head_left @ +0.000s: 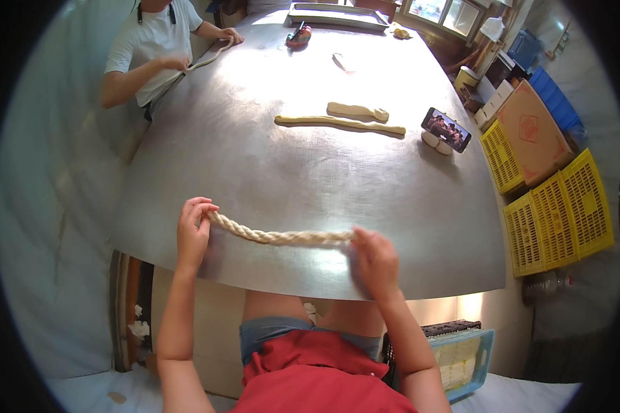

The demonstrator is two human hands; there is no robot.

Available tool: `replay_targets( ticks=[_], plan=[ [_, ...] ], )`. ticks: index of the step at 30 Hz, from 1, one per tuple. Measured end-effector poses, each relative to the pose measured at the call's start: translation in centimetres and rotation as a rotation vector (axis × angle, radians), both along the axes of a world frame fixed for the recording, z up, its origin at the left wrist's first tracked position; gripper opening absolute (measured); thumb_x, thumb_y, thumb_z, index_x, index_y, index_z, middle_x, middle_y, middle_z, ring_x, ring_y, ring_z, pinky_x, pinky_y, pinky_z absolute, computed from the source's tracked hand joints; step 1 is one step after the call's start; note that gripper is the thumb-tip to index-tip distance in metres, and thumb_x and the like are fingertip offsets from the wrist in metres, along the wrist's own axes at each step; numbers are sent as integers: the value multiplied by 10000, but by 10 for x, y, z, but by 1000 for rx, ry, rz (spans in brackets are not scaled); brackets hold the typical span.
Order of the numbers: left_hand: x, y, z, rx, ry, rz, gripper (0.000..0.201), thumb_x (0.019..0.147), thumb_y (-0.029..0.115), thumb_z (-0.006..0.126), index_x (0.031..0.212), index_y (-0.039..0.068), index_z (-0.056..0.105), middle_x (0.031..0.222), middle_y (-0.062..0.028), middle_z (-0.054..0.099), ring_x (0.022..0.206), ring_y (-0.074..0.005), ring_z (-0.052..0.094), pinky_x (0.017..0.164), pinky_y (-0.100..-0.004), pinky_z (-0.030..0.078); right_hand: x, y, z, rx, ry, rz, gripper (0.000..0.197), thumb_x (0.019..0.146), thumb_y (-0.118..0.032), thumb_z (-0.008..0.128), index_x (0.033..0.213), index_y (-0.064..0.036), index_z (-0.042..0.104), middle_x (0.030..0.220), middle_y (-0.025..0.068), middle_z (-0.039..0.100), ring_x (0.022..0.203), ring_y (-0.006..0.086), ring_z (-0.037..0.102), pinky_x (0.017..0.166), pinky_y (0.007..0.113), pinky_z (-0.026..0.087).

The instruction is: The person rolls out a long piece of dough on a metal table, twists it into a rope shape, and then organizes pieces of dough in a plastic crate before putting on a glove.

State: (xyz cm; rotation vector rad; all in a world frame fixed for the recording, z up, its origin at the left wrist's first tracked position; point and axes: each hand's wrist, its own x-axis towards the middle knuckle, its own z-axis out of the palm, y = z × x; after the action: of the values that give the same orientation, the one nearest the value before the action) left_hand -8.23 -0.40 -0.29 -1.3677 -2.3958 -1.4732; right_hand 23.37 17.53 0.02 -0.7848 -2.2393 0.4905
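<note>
Cream-coloured and twisted, a dough rope (275, 237) stretches between a person's two bare hands over the near side of a steel surface (255, 172); whether its middle rests on the metal cannot be told. The left hand (197, 224) pinches one end between bent fingers, over the left part of the surface's near side, while the right hand (377, 260), blurred, is closed around the other end, over the right part of that side. Beyond the middle of the surface, a long, thin dough strip (341, 124) lies crosswise, with a shorter, thicker dough piece (357, 110) just behind it. Toward the surface's right edge, a phone (446, 129) with a lit screen stands tilted by rounded white objects (436, 143). A small pale lump (339, 60) lies on the surface's far half, and a shallow metal tray (337, 17) sits at its far end. At the surface's far left edge, a co-worker (145, 55) in a white shirt holds a length of dough (210, 61) in both hands. Right of the surface stand yellow crates (561, 213) and a cardboard box (532, 134); below its near right corner, a light-blue crate (488, 354) holds pale contents.
</note>
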Motion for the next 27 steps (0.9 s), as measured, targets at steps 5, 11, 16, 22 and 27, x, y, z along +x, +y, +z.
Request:
replay_targets(
  ticks=[5,11,16,22,27],
  plan=[
    [23,-2,-6,-99,107,-202,229,830,-57,559,996,63,662,1003,-73,639,970,-273,580,896,-359,438,21,17,-26,342,-334,-256,371,868,-44,571,1227,47,570,1230,190,608,1146,330,585,1017,439,452],
    [28,-35,8,-300,260,-112,276,830,32,646,1099,92,663,880,-65,604,907,-244,554,892,-368,408,33,-35,-7,-2,-183,-137,353,894,-87,558,1236,-1,574,1247,188,588,1196,346,545,1029,416,435],
    [37,-37,2,-224,371,-96,307,838,46,649,1143,73,645,926,-70,611,920,-258,556,870,-371,420,24,-38,-27,259,-176,-225,307,867,-77,603,1171,-28,597,1118,147,608,1152,314,556,996,427,446],
    [81,-46,-3,-151,263,-47,191,847,-9,598,1026,50,628,1015,-92,645,969,-296,593,886,-393,450,75,-41,-19,135,-49,-104,126,829,-24,602,937,-47,542,912,123,569,954,311,574,1009,481,430],
    [150,-50,-2,-208,332,-317,293,862,-40,537,1140,32,595,1164,-137,630,1130,-325,572,957,-405,454,132,-13,-6,215,-185,-502,208,791,13,589,987,-38,541,925,125,544,947,328,548,1024,499,396]
  ],
)
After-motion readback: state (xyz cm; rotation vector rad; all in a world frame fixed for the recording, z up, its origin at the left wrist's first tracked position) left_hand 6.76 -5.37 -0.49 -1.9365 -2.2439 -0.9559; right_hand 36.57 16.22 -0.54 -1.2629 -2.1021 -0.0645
